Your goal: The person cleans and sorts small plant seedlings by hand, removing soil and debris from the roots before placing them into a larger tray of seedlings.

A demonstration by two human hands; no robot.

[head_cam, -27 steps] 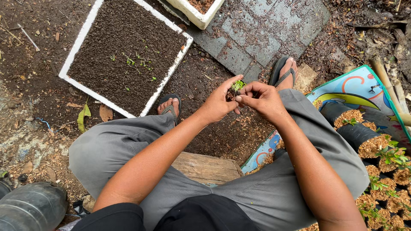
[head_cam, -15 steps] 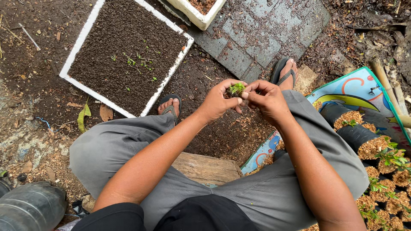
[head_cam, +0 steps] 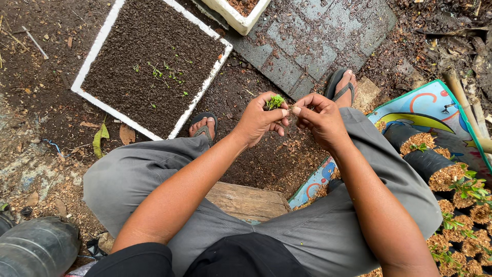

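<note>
Out over the knees, above the damp ground, the person is sitting low on a wooden block [head_cam: 246, 201] and working a little clump of seedlings [head_cam: 275, 101]. The left hand [head_cam: 260, 121] is curled around that clump, fingers closed on the dark soil at its base with the green tops poking up past the thumb. The right hand [head_cam: 318, 119] is right beside it, thumb and forefinger pinched together on what looks like a single thin stem, though it's honestly too small to be sure. So I'd say the step in hand is teasing one seedling away from the bunch. Next move is probably going to need a really gentle pull so the root doesn't snap, and then somewhere to put it. The black grow bags [head_cam: 435, 169] topped with husk are sitting off to the person's right on a colourful mat [head_cam: 435, 102], some already showing small plants. The white foam tray [head_cam: 148, 66] of soil with a few sprouts is lying further out, past the sandalled feet.
</note>
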